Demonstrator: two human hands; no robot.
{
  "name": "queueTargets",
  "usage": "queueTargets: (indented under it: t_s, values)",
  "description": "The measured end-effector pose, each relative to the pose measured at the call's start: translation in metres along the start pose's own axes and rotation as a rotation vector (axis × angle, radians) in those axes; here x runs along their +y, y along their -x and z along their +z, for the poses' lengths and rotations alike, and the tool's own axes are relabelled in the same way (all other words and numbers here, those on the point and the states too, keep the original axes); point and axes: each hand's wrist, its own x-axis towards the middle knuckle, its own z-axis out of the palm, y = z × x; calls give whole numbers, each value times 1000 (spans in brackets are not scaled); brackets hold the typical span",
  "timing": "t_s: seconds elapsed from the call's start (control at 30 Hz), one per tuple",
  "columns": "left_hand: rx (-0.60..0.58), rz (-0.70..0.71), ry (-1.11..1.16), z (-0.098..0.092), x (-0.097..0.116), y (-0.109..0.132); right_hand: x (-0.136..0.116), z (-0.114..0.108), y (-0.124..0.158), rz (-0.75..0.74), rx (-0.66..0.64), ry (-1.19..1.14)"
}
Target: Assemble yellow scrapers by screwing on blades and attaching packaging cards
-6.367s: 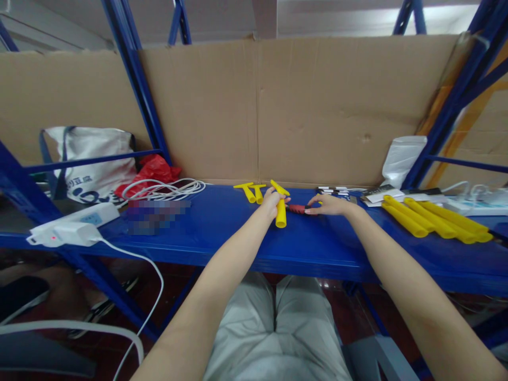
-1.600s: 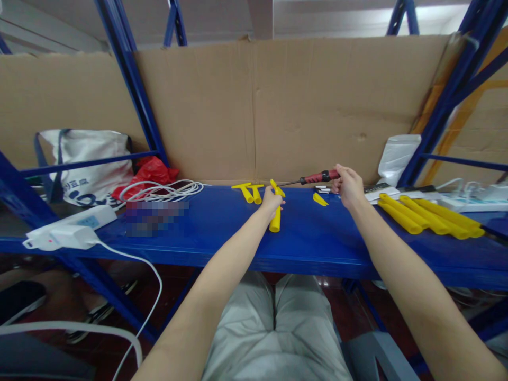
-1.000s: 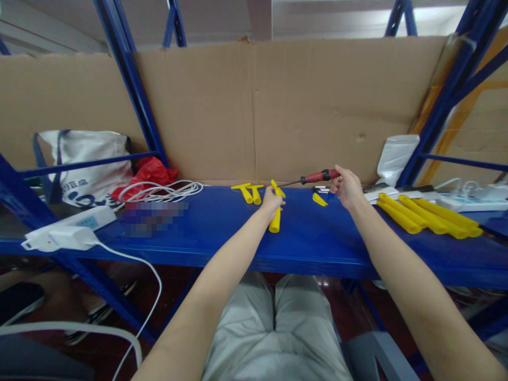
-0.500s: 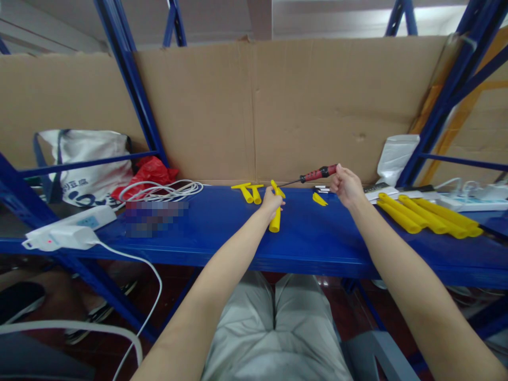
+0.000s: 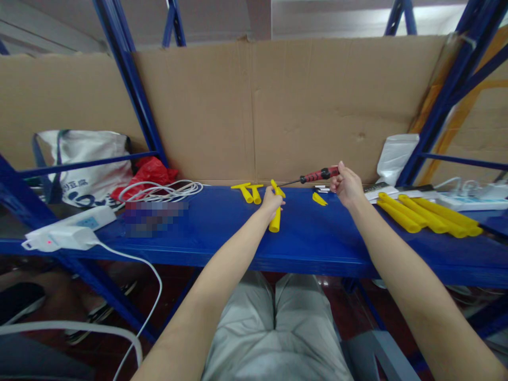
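My left hand (image 5: 272,202) is closed around a yellow T-shaped piece (image 5: 274,222), a tube with a crossbar at its far end. My right hand (image 5: 346,183) grips the end of a red and black screwdriver (image 5: 319,174). The screwdriver's shaft points left, and its tip meets the crossbar by my left fingers; the exact contact is hidden. Two more yellow T-shaped pieces (image 5: 249,193) lie just left of my left hand. Between the hands, a small pile of flat yellow pieces (image 5: 319,199) rests on the blue shelf (image 5: 317,238).
Several yellow tubes (image 5: 416,214) lie at the right, beside a white power strip (image 5: 472,201). Coiled white cable (image 5: 170,190), a red plastic bag (image 5: 151,174) and a white tote bag (image 5: 87,164) sit at the left. Cardboard (image 5: 309,106) closes off the back.
My right hand has shifted very slightly, and the screwdriver handle has turned a little in its fingers. My left hand and the yellow T-shaped piece have stayed in place.
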Motion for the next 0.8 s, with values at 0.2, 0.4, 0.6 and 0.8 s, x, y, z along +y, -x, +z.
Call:
queueTargets:
  t_s: [0.2,0.4,0.6,0.8]
  values:
    - [8,5,-9,0,1,1,-2,0,1,17,-56,-11]
    - [16,3,-7,-1,1,1,-1,0,0,-9,-10,-32]
    - [7,10,-16,0,2,2,2,-2,-3,9,29,-27]
    - [15,11,-8,0,1,1,0,-2,-1,8,-8,-30]
